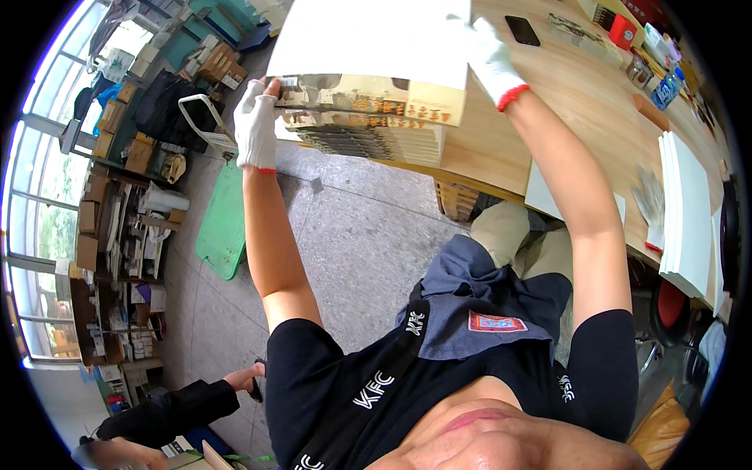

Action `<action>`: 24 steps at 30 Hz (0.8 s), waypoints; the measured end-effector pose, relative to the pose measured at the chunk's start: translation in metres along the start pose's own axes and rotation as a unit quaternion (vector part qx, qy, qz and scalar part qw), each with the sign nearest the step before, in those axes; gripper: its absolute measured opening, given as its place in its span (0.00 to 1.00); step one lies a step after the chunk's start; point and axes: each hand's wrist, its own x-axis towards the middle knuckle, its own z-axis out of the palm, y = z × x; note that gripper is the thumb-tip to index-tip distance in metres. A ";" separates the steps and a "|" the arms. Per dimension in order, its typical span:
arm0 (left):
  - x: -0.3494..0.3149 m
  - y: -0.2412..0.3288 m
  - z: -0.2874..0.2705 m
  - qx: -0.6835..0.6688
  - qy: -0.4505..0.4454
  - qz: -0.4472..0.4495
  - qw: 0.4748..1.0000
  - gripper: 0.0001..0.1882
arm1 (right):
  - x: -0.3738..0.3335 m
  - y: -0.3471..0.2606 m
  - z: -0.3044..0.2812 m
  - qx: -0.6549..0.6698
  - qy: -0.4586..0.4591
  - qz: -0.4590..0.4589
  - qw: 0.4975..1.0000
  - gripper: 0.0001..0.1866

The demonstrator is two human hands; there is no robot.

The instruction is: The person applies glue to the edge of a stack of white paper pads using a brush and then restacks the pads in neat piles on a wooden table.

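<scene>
"How are your arms?"
"Your left arm [268,235] reaches forward, slightly bent; your right arm [576,180] bends inward, crossing the near edge of the bench [580,102]."
"And your hands?"
"Both gloved. Your left hand [256,129] shows bare fingertips; your right hand [491,63] points forward, fingers partly lost in glare."

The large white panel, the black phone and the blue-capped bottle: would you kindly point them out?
Large white panel [368,39]: head view, middle of its visible top face.
Black phone [522,30]: head view, middle of its screen.
Blue-capped bottle [667,92]: head view, middle of its body.
</scene>
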 end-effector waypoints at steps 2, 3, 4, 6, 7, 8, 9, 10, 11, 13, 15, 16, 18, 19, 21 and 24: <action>0.008 -0.029 -0.034 0.260 -0.011 0.038 0.965 0.12 | -0.006 -0.041 0.042 -0.168 0.012 0.122 0.978 0.24; 0.010 -0.038 -0.035 0.362 -0.058 -0.022 0.930 0.16 | -0.007 -0.045 0.042 -0.404 -0.019 0.141 0.903 0.30; 0.008 -0.049 -0.031 0.374 -0.033 -0.015 0.927 0.17 | -0.006 -0.022 0.032 -0.453 -0.040 0.109 0.884 0.30; 0.001 -0.063 -0.023 0.380 -0.006 -0.010 0.925 0.19 | -0.014 -0.035 0.036 -0.403 -0.048 0.177 0.897 0.28; 0.000 -0.071 -0.025 0.361 0.007 -0.006 0.933 0.19 | -0.018 -0.038 0.040 -0.378 -0.052 0.213 0.899 0.27; 0.000 -0.073 -0.020 0.339 0.018 0.003 0.941 0.19 | -0.021 -0.037 0.041 -0.363 -0.026 0.208 0.908 0.25; -0.001 -0.073 -0.016 0.318 0.029 0.011 0.948 0.19 | -0.022 -0.038 0.041 -0.364 -0.042 0.219 0.904 0.26; -0.003 -0.072 -0.017 0.326 0.029 0.019 0.945 0.19 | -0.023 -0.040 0.040 -0.364 -0.057 0.230 0.901 0.27; -0.001 -0.072 -0.018 0.328 0.035 0.028 0.944 0.19 | -0.022 -0.045 0.040 -0.362 -0.070 0.237 0.899 0.30; 0.001 -0.071 -0.021 0.311 0.031 0.030 0.949 0.18 | -0.021 -0.039 0.043 -0.379 -0.055 0.202 0.901 0.30; 0.007 -0.074 -0.021 0.313 0.032 0.055 0.948 0.17 | -0.020 -0.037 0.039 -0.402 -0.043 0.168 0.899 0.29; 0.008 -0.076 -0.026 0.313 0.020 0.038 0.949 0.17 | -0.022 -0.039 0.037 -0.367 -0.049 0.157 0.916 0.28; 0.004 -0.059 0.004 0.326 0.014 0.023 0.945 0.17 | -0.023 -0.016 0.013 -0.390 -0.066 0.015 0.918 0.24; 0.004 -0.055 0.010 0.374 0.025 0.079 0.924 0.18 | -0.022 -0.003 0.008 -0.420 -0.062 -0.058 0.904 0.22; -0.009 -0.044 0.000 0.457 0.098 0.320 0.824 0.24 | -0.035 -0.055 0.036 -0.306 -0.080 0.123 0.941 0.23; -0.059 -0.004 0.094 0.241 0.062 0.317 0.915 0.30 | -0.067 -0.022 0.004 -0.350 0.083 -0.224 0.906 0.21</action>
